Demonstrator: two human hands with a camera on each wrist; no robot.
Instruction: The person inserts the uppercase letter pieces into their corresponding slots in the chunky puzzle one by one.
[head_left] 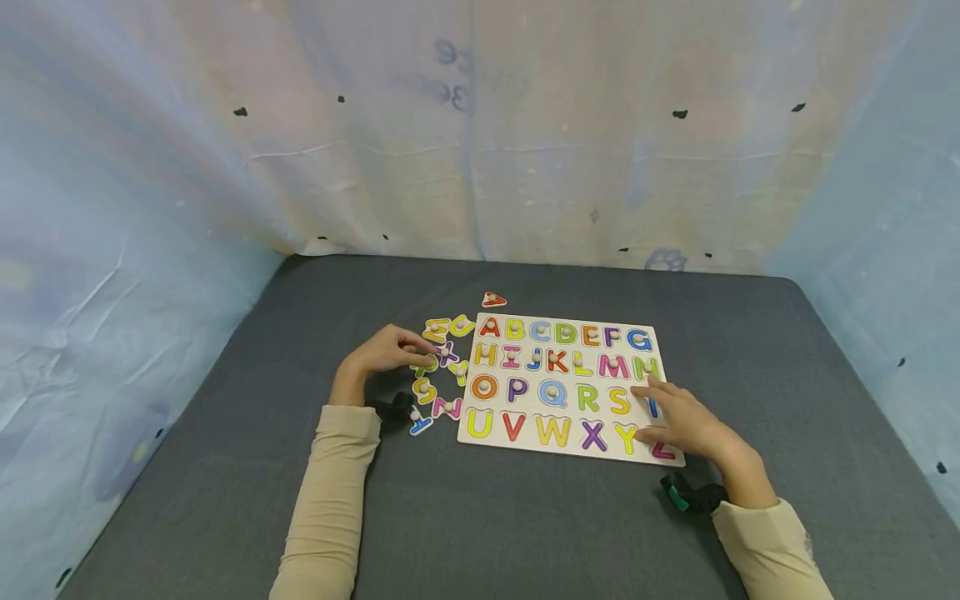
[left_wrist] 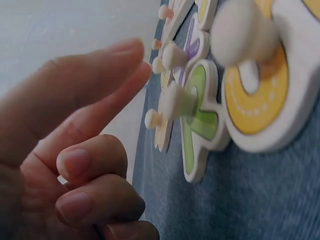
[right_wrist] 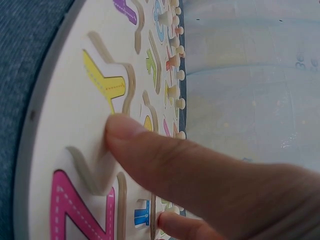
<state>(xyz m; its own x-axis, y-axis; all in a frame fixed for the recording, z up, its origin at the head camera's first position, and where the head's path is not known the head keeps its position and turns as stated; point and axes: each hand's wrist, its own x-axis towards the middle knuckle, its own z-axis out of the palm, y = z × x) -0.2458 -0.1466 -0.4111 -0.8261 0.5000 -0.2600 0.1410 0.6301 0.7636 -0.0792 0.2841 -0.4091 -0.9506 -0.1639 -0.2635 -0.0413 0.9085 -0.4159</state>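
A white wooden alphabet board (head_left: 525, 446) lies on the table, with knobbed letters in its upper rows and bare recesses lower down. My left hand (head_left: 390, 350) hovers over loose letter pieces left of it, nearest the green R piece (left_wrist: 202, 117). In the left wrist view its thumb and index finger stretch toward that knob with a gap between, other fingers curled, nothing held. The purple X piece (head_left: 447, 354) and yellow S piece (head_left: 424, 390) lie beside the R. My right hand (head_left: 686, 417) rests on the board's right side, its thumb (right_wrist: 150, 145) touching between the Y and Z recesses.
More loose pieces surround the left hand: a yellow Y (head_left: 459, 372), a pink letter (head_left: 447, 407), a blue T (head_left: 421, 422) and a yellow U (head_left: 462, 325). A red V (head_left: 493, 299) lies behind the board. Curtains (head_left: 480, 167) enclose the grey table (head_left: 525, 533).
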